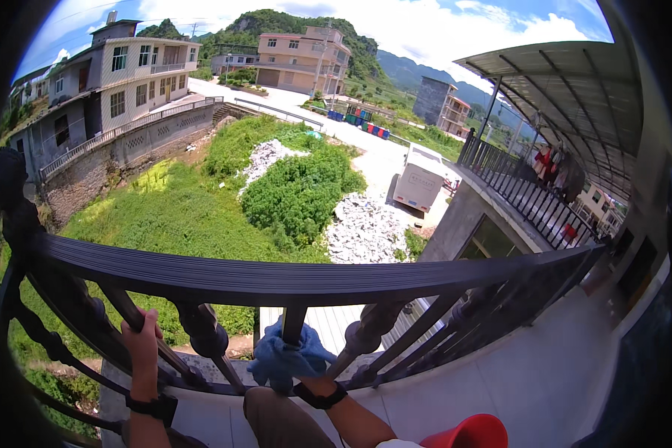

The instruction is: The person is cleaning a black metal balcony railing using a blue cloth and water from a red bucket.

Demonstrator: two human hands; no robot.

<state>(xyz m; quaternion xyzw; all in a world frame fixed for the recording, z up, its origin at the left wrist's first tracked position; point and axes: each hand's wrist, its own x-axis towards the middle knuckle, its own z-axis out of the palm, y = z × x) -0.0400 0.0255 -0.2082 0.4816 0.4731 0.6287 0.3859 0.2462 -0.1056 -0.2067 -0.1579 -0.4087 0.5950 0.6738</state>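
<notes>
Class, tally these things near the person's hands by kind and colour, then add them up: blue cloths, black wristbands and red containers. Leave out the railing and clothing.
Blue cloth: 1
Black wristbands: 2
Red container: 1
Total: 4
</notes>
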